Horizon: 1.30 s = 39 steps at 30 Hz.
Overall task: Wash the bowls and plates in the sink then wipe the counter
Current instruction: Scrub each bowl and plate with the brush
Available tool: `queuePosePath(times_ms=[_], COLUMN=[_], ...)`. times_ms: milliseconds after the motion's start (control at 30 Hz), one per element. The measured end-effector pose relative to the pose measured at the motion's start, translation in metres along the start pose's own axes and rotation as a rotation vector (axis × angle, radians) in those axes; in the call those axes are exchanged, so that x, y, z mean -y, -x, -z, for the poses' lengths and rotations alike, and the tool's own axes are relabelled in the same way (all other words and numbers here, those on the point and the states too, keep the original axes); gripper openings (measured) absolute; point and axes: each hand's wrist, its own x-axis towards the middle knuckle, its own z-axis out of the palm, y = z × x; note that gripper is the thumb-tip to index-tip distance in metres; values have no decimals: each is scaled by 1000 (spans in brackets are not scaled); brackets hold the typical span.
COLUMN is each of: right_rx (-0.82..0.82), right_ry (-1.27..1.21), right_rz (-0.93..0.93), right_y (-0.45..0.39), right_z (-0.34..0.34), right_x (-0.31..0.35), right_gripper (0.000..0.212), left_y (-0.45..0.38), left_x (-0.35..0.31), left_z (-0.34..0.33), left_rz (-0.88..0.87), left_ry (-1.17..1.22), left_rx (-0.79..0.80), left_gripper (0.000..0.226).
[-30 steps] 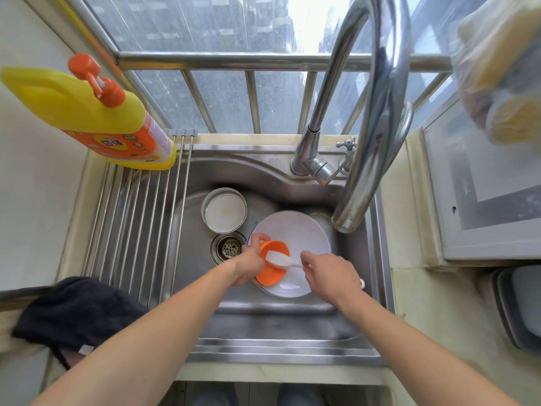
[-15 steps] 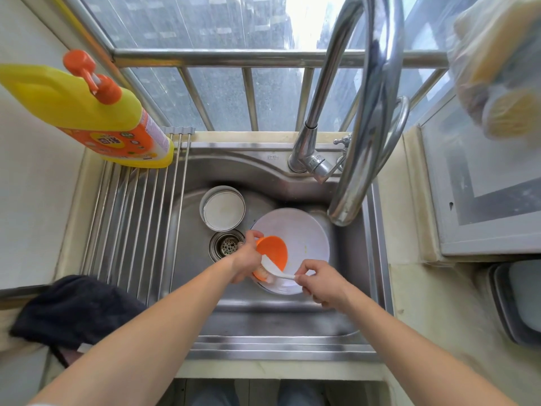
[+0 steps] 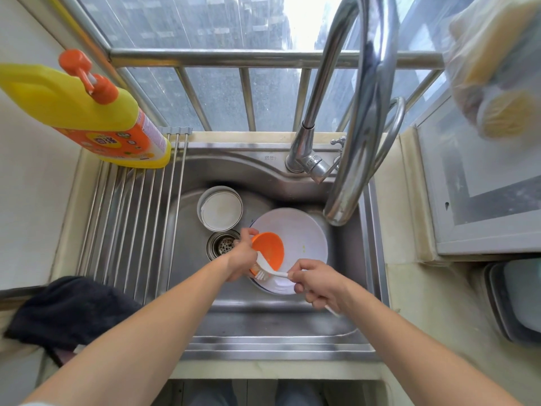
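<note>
A small orange bowl (image 3: 269, 249) is tilted over a white plate (image 3: 301, 235) lying in the steel sink (image 3: 187, 259). My left hand (image 3: 243, 256) grips the bowl at its left rim. My right hand (image 3: 317, 284) holds a white dish brush (image 3: 268, 269) by its handle, with the bristles against the bowl's lower edge. A white bowl (image 3: 221, 208) stands upright at the back of the sink, beside the drain (image 3: 224, 246).
A tall steel tap (image 3: 360, 118) arches over the sink's right side. A yellow detergent bottle (image 3: 87, 115) stands at the back left, above a roll-up drying rack (image 3: 128, 230). A dark cloth (image 3: 67, 312) lies on the left counter. A grey tray (image 3: 515, 300) sits at the right.
My right hand has drawn the brush down and left, from the bowl's inside to its lower edge. The bowl has tipped up further in my left hand.
</note>
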Motion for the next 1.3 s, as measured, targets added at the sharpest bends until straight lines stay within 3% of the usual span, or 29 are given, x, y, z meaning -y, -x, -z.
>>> queuePosePath(times_ms=[67, 167, 233, 300, 367, 433, 500, 600, 700, 767, 900, 967, 1033, 1100, 1200, 1300], right_rx=[-43, -332, -448, -461, -436, -385, -342, -295, -421, -513, -592, -593, -474, -316, -203, -384], right_ry=[125, 939, 1217, 1139, 970, 835, 677, 557, 978, 1255, 1505, 1304, 917, 571, 613, 786], right_rz=[34, 301, 441, 445, 403, 354, 313, 306, 431, 536, 601, 593, 495, 433, 356, 388], right_y=[-3, -5, 0, 0, -7, -11, -13, -12, -8, -3, 1, -4, -8, -12, -10, -11], right_z=[9, 13, 5, 1, 1, -2, -7, -9, -7, -9, -13, -16, -17, -8, 11, 23], right_x=[-1, 1, 2, 2, -3, -5, -6, -9, -7, -3, -5, -9, -13, -19, -18, -13], right_gripper=[12, 7, 9, 10, 7, 5, 10, 11, 9, 10, 41, 28, 5, 11, 12, 11], left_y=[0, 3, 2, 0, -1, 3, 10, 13, 9, 13, 11, 13, 17, 19, 12, 11], left_x=[0, -1, -3, -4, 4, 16, 26, 25, 17, 7, -2, -5, -9, -9, -5, 6], left_z=[0, -6, -5, -1, 1, -7, -19, -20, -14, -14, -10, -8, -6, -3, 4, 4], left_rz=[10, -16, -32, -34, -80, -121, -161, -200, -219, -139, 17, 63, 90, 156, 137, -80], left_ry=[-68, -345, -298, -120, -16, 6, 2, -145, -512, -675, -717, -646, -552, -383, -298, -534], left_rx=[26, 7, 8, -32, -179, -271, -213, -302, -355, -356, -208, -55, 15, 33, -50, -237], left_gripper=[59, 47, 43, 42, 52, 58, 57, 47, 29, 26, 31, 30, 24, 22, 38, 34])
